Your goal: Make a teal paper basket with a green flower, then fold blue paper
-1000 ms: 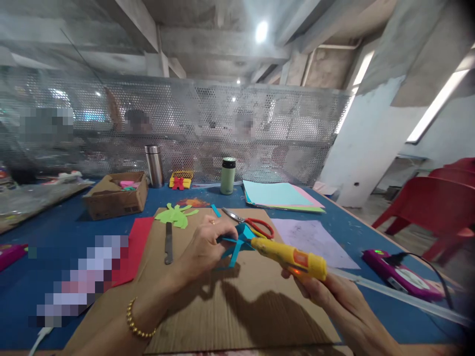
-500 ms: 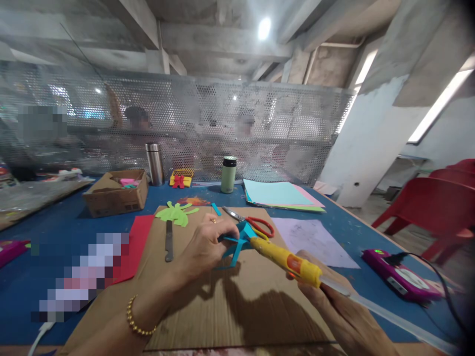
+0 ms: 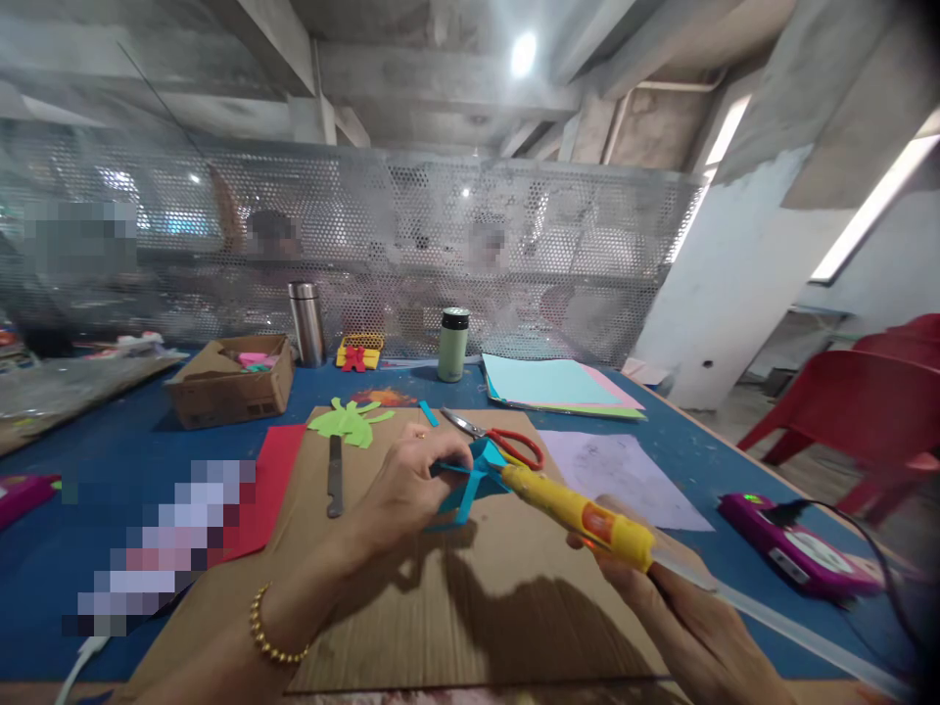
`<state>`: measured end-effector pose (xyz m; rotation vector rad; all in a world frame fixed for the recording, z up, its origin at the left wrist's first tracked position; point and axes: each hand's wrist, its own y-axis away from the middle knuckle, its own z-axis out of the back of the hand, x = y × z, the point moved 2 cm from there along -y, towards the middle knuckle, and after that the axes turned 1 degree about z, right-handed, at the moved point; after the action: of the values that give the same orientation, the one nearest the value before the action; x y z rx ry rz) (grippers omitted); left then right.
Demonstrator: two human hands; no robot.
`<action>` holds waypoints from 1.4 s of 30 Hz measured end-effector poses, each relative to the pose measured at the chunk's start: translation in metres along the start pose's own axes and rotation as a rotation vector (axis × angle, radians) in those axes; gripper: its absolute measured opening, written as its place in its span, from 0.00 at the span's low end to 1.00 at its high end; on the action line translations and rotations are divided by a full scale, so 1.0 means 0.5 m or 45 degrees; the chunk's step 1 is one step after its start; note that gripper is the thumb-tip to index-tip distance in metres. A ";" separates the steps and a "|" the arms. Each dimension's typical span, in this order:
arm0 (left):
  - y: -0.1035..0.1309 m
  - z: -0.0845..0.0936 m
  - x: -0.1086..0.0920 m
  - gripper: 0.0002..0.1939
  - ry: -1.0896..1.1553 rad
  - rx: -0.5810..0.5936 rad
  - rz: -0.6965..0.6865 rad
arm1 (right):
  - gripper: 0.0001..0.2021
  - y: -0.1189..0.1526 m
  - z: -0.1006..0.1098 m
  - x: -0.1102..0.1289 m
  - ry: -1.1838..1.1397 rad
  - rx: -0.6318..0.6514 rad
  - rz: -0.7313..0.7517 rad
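Note:
Between the fingers of my left hand (image 3: 415, 480) is a blue paper piece (image 3: 477, 480) with folded strips, held above the cardboard sheet (image 3: 470, 627). My right hand (image 3: 653, 597) is wrapped round a yellow hot glue gun (image 3: 580, 514), whose nozzle tip is at the paper's right side; I cannot tell whether they touch. A long clear glue stick (image 3: 778, 627) runs out of the gun's back end. Red-handled scissors (image 3: 514, 441) lie just behind the paper. To the left of my left hand are a dark metal blade (image 3: 335, 480) and green cut paper (image 3: 349, 426).
On the blue table, a cardboard box (image 3: 231, 387), a steel flask (image 3: 306, 323) and a green bottle (image 3: 453, 348) stand at the back. Coloured sheets (image 3: 558, 382) lie back right, near lilac paper (image 3: 624, 475). A purple power strip (image 3: 797, 548) with a cord sits at right.
The glue gun and my right hand have shifted slightly right and down, drawing the nozzle back a little. My left hand with the blue paper has barely moved.

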<state>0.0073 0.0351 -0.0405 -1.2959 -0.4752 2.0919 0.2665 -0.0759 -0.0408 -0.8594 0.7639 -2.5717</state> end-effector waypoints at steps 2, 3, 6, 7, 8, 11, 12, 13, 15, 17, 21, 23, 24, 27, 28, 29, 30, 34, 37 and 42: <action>-0.003 0.002 0.002 0.08 0.027 -0.042 0.107 | 0.23 0.022 0.002 -0.037 0.074 -0.082 -0.100; -0.005 0.004 0.003 0.08 0.048 -0.061 0.162 | 0.24 0.032 0.002 -0.057 0.085 -0.065 -0.149; -0.009 0.005 0.003 0.06 0.179 -0.043 0.295 | 0.24 0.054 0.009 -0.108 0.055 0.008 -0.223; -0.009 0.004 0.003 0.06 0.249 -0.016 0.333 | 0.24 0.058 0.014 -0.120 0.045 -0.002 -0.237; -0.009 0.002 0.002 0.05 0.325 0.014 0.370 | 0.24 0.062 0.020 -0.130 0.040 -0.027 -0.250; -0.007 -0.002 0.000 0.07 0.543 0.069 0.480 | 0.24 0.068 0.041 -0.141 0.050 -0.117 -0.277; -0.007 -0.003 -0.002 0.08 0.594 0.076 0.507 | 0.24 0.069 0.048 -0.141 0.066 -0.159 -0.278; -0.006 -0.004 -0.003 0.08 0.634 0.079 0.528 | 0.23 0.069 0.056 -0.140 0.093 -0.191 -0.272; -0.006 -0.003 -0.006 0.09 0.685 0.071 0.547 | 0.21 0.064 0.072 -0.138 0.167 -0.251 -0.212; -0.007 0.000 -0.009 0.09 0.688 0.056 0.547 | 0.19 0.054 0.083 -0.143 0.247 -0.271 -0.120; -0.008 0.005 -0.015 0.09 0.671 0.039 0.555 | 0.20 0.032 0.085 -0.203 0.454 -0.154 -0.049; -0.009 0.008 -0.019 0.10 0.683 0.039 0.569 | 0.21 0.028 0.080 -0.255 0.597 -0.084 -0.070; -0.010 0.009 -0.021 0.10 0.688 0.036 0.576 | 0.21 0.026 0.078 -0.282 0.637 -0.047 -0.082; -0.015 0.011 -0.026 0.09 0.687 0.020 0.553 | 0.19 0.022 0.081 -0.331 0.651 0.110 -0.052; -0.016 0.011 -0.027 0.08 0.685 0.018 0.524 | 0.20 0.017 0.084 -0.329 0.677 0.113 -0.040; -0.016 0.011 -0.028 0.07 0.681 0.020 0.492 | 0.21 0.010 0.088 -0.314 0.709 0.090 -0.027; -0.016 0.010 -0.029 0.07 0.673 0.023 0.462 | 0.23 0.001 0.091 -0.285 0.768 -0.004 -0.024; -0.011 0.003 -0.028 0.06 0.631 0.048 0.451 | 0.13 -0.058 0.056 -0.081 0.362 -0.097 0.168; -0.007 0.000 -0.028 0.08 0.648 0.063 0.540 | 0.05 -0.102 -0.001 0.064 0.136 -0.095 0.393; -0.005 0.001 -0.032 0.13 0.744 0.079 0.668 | 0.03 -0.140 -0.064 0.130 0.151 -0.180 0.490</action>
<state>0.0129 0.0262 -0.0285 -2.0542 0.2066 1.9450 0.1876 -0.0366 0.0077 -0.5367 1.0432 -2.2599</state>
